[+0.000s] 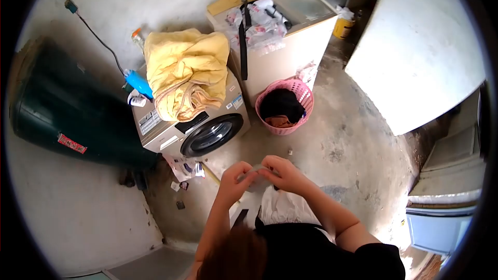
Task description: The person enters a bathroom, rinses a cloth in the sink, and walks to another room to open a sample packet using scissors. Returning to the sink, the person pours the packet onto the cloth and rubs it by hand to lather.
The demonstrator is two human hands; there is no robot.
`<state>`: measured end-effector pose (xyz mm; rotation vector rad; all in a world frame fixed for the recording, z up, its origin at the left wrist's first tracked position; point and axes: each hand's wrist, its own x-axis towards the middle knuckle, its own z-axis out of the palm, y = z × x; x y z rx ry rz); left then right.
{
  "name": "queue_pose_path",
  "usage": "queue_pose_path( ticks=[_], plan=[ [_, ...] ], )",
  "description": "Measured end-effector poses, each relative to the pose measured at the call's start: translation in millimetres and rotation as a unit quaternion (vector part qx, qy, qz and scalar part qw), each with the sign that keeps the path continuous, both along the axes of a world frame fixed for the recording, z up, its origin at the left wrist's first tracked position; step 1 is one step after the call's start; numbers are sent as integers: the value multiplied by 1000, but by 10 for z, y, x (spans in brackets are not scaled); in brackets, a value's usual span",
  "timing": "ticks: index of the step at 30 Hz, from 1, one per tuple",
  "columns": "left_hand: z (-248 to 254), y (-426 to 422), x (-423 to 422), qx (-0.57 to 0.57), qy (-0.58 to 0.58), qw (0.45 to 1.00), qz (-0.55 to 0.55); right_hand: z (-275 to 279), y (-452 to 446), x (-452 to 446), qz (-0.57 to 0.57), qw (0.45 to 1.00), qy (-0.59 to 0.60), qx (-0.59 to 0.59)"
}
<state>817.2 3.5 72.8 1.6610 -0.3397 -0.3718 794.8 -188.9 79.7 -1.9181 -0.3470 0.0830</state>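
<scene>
My left hand (236, 180) and my right hand (281, 174) are raised in front of my body, close together, with their fingertips pinched near each other. Something small, pale and see-through seems to be between them, but I cannot make out what it is. Beyond my hands stands a front-loading washing machine (171, 144) with a round dark-rimmed door. A folded yellow quilt (181, 67) lies on its top. To the right, a pink laundry basket (281, 128) on the floor holds dark clothes (280, 105) and a brown cloth (279, 121). Neither hand touches these.
Behind the basket, a second washer (270, 67) carries plastic bags (259, 26) and a black strap (243, 52). A large dark green container (72, 109) leans at the left. A blue bottle (138, 83) is beside the quilt. A white panel (420, 36) stands at the right.
</scene>
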Motion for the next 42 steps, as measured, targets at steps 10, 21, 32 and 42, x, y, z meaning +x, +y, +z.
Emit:
queue_pose_path(
  ticks=[10,21,32,42],
  plan=[
    [-248,435,743,-78,118,967,211,-155,280,1484,172,985,-2,17],
    [-382,1315,1927,-99,64,930,347,-522,1031,3546,106,890,-249,-367],
    [-525,1668,2206,-91,84,910,395,-806,1305,4632,132,955,-29,-263],
    [120,1310,2749,179,-125,900,378,1061,2115,6477,158,886,-345,-267]
  ],
)
